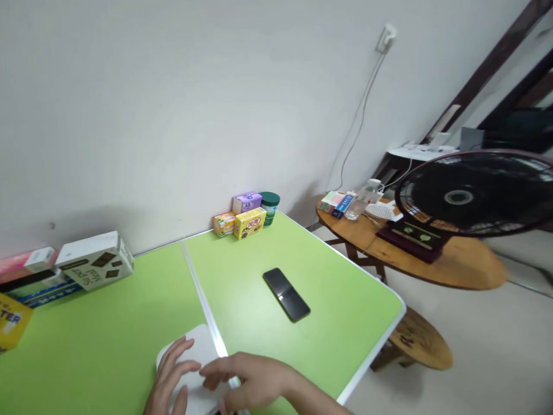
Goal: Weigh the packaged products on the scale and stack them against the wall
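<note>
The white carton [94,262] appears to read "Super Meal", and the yellow box [15,325] ends in "TER". Near the wall, a cylindrical jar [270,208] with a green lid (contents too small to tell) stands beside a yellow packet [250,223]. On the smooth green surface [341,323], a white round-cornered board [203,346] lies beneath both hands: the left hand [170,377] has its fingers spread; whether the right hand [254,377] pinches anything, I cannot tell.
</note>
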